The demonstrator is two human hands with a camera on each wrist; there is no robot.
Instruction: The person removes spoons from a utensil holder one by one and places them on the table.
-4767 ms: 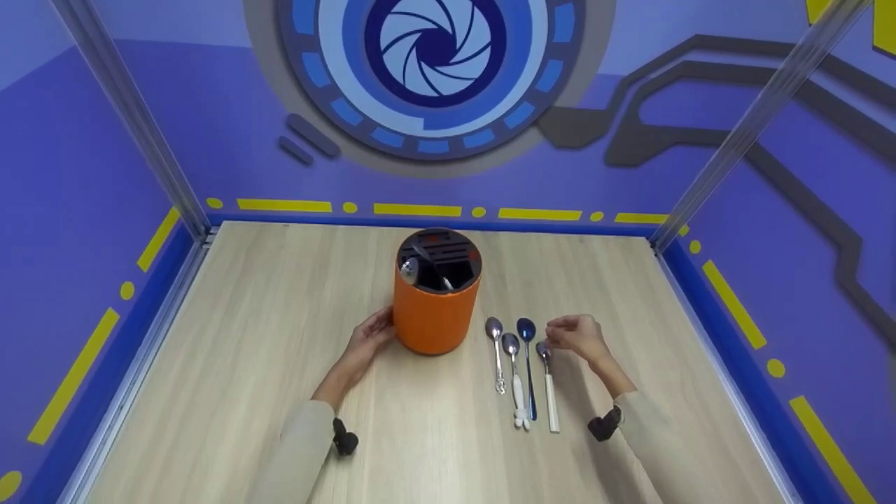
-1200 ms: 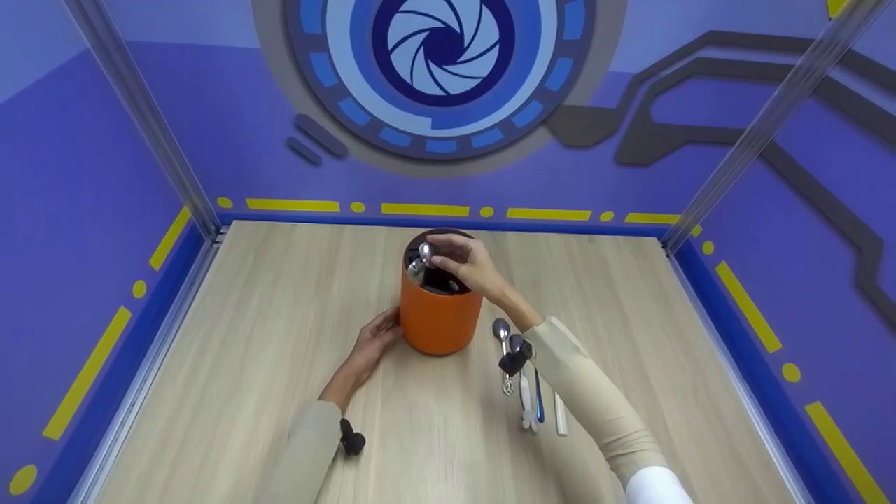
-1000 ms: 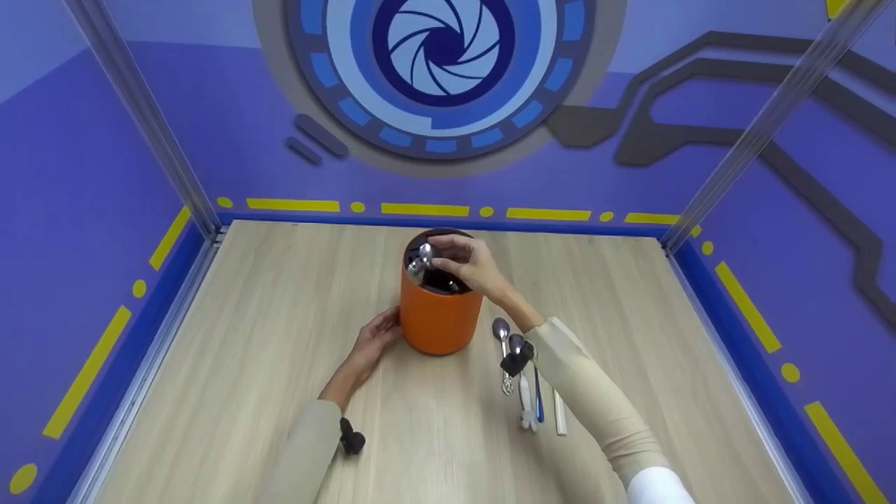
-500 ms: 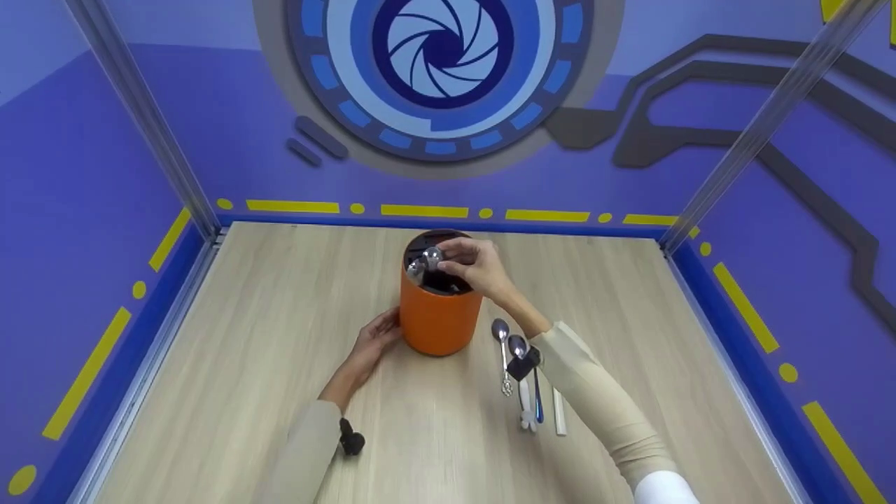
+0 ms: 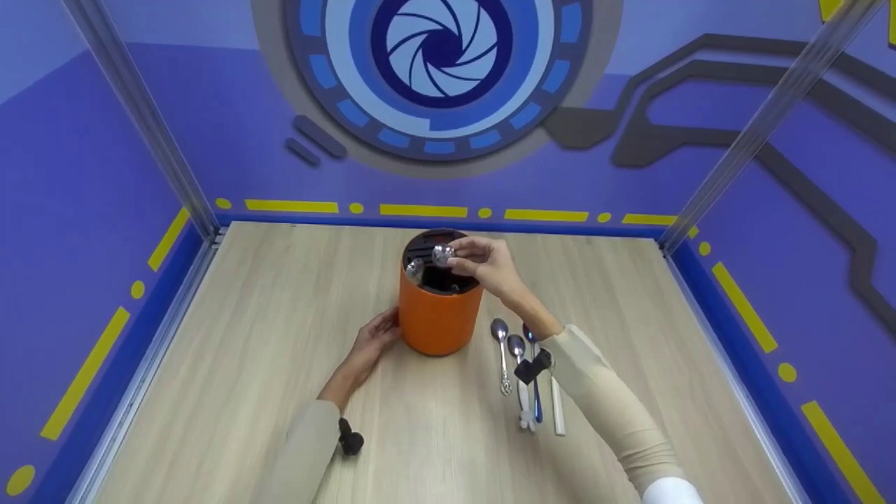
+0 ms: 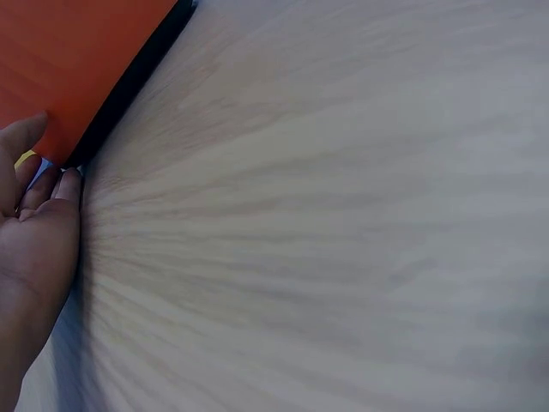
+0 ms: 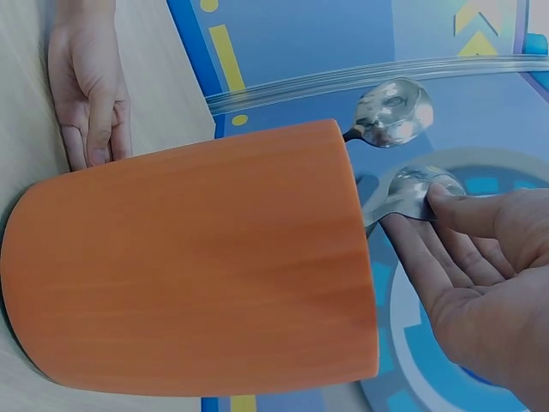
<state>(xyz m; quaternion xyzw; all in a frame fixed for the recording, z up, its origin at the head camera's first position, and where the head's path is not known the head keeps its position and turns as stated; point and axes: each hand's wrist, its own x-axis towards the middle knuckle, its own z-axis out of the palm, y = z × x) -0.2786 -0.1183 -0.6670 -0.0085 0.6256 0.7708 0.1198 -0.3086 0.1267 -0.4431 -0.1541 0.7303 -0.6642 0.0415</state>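
Nearest on the wood-look table point(image 5: 280, 315): four spoons laid at the holder's 4 to 5 o'clock, handles toward 6, bowls toward 12. From 9 to 3 o'clock: ornate spoon point(image 5: 502, 357), figure-handled spoon point(image 5: 523, 399), dark blue spoon point(image 5: 537, 400), white-handled spoon point(image 5: 557, 406). They are partly covered by the black wrist camera point(image 5: 533, 365) and right sleeve point(image 5: 602, 399).

Next, left hand point(image 5: 374, 339): set at the holder's 8 o'clock, low on the side, fingers extended, not wrapped; thumb apparently laid against the wall.

Orange holder point(image 5: 439, 322) stood upright, mouth up, between the hands.

Over its mouth, right hand point(image 5: 490, 264), brought in from 4 o'clock. Held spoon point(image 5: 442, 255) pinched by the bowl between thumb and fingers. Key relation: bowl at the right hand's 9 o'clock, long axis roughly upright with some tilt, neck pointed down at the mouth; handle end hidden. Right hand is clearly nearer; left hand is kept below, at the wall.

Second spoon point(image 5: 414, 269) stood in the mouth at the held spoon's 8 o'clock, bowl up, untouched by either hand.

Farthest, at 12: blue patterned backdrop point(image 5: 231, 126).
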